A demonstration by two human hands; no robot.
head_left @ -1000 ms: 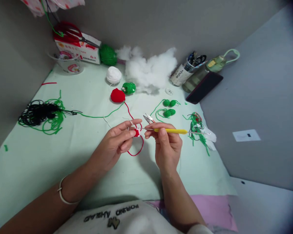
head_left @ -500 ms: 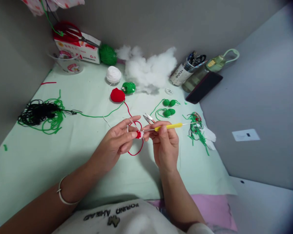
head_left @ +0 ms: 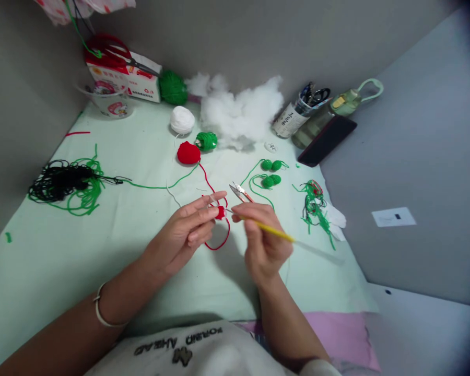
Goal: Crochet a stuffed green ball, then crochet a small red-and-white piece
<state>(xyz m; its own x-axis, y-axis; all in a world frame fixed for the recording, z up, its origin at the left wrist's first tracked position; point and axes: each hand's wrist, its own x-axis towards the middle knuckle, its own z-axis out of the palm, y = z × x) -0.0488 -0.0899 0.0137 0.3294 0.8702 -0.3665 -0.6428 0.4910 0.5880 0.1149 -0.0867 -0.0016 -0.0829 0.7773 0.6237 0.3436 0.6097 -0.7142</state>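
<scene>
Between the thumb and fingers of my left hand [head_left: 188, 230] is a small red and white crochet piece [head_left: 220, 212]. White yarn runs over that hand's fingers. My right hand [head_left: 266, 243] is closed on a yellow-handled crochet hook [head_left: 274, 230], whose metal tip points at the piece's right edge; whether it sits in a stitch I cannot tell. The hook's rear end is smeared by motion. A loop of red yarn [head_left: 221, 245] hangs under the piece and leads back to a red yarn ball [head_left: 188, 153]. Small thread snips [head_left: 241, 193] lie just beyond my right hand.
Behind stand a white yarn ball [head_left: 182, 120], green yarn [head_left: 206, 141] and fluffy white stuffing [head_left: 243, 112]. Small green crocheted balls [head_left: 271, 181] and yarn scraps [head_left: 317, 209] lie right. A black yarn tangle [head_left: 62, 180] is left. A pen cup [head_left: 293, 117] and bottle [head_left: 309, 130] stand back right.
My right hand has turned, swinging the hook's rear end down toward me. The left fingers have drawn closer together around the crochet piece, which has shifted slightly.
</scene>
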